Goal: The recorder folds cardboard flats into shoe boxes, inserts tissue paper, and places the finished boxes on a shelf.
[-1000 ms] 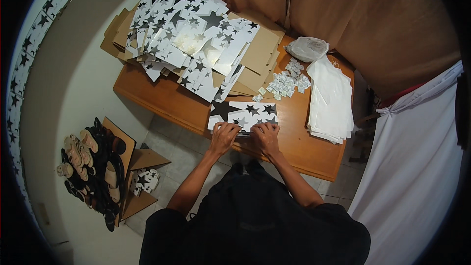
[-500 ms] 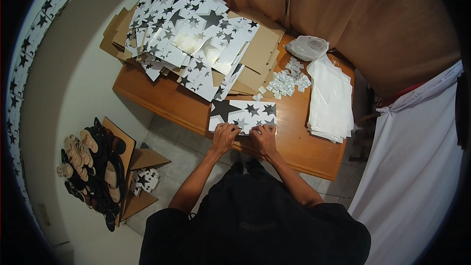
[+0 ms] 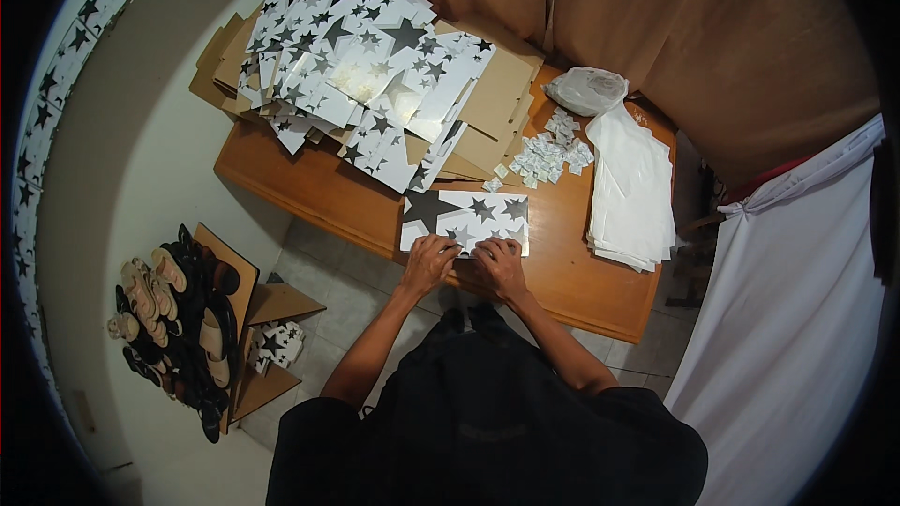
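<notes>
Single head-worn fisheye view, looking down from above, near a wooden table (image 3: 572,286)

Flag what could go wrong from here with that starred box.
The box lies close to the front edge of the table, with the left hand and right hand at its near side; a pull toward the body might tip it off.
The pile is loosely heaped, its near sheets close to the box, so a bump could make some slide.
Loose packets lie just beyond the box; pushing it away might scatter them.
</notes>
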The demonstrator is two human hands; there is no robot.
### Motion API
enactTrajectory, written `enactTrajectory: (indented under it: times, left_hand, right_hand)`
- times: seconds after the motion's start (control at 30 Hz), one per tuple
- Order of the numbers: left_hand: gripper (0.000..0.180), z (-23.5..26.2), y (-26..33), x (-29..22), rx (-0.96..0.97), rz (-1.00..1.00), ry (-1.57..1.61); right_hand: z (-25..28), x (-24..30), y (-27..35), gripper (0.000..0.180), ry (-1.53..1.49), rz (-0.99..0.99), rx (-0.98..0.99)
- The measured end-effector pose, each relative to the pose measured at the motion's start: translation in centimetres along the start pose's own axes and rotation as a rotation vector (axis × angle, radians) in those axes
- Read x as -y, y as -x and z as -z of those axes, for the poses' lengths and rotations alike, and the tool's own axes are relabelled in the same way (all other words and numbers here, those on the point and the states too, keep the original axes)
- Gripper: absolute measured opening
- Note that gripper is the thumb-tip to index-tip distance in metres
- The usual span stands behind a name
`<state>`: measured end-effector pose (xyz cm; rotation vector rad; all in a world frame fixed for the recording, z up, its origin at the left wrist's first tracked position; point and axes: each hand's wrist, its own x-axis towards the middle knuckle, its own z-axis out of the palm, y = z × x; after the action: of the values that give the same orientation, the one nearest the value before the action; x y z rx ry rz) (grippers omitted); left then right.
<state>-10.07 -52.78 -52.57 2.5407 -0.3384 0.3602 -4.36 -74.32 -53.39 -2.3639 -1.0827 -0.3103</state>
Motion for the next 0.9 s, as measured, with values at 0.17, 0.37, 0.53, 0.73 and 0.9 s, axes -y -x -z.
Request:
enactTrajectory:
  times: [0.17,0.37,0.53,0.73,0.9]
  left_hand:
    - [0.032,0.4,-0.2,-0.4,0.003,-0.014,-0.024]
    - [0.029,0.2,-0.3,-0.9,0.015,-0.003,-0.035]
    - [0.024,-0.9,-0.1,-0.4,-0.044,-0.024,-0.051]
    - [0.022,-1.4,0.2,-0.3,-0.082,-0.026,-0.067]
    - [0.024,-1.3,0.5,-0.2,-0.065,-0.069,-0.087]
  right_hand:
    - [-0.3,-0.4,0.3,0.041,0.018,0.070,0.013]
    - [-1.0,-0.8,0.5,0.043,0.022,0.094,0.039]
    - [-1.3,-0.7,0.7,0.044,0.025,0.108,0.015]
    - [-1.2,-0.5,0.9,0.041,0.067,0.120,0.009]
    - [-1.1,-0.4,1.0,0.040,0.045,0.112,0.003]
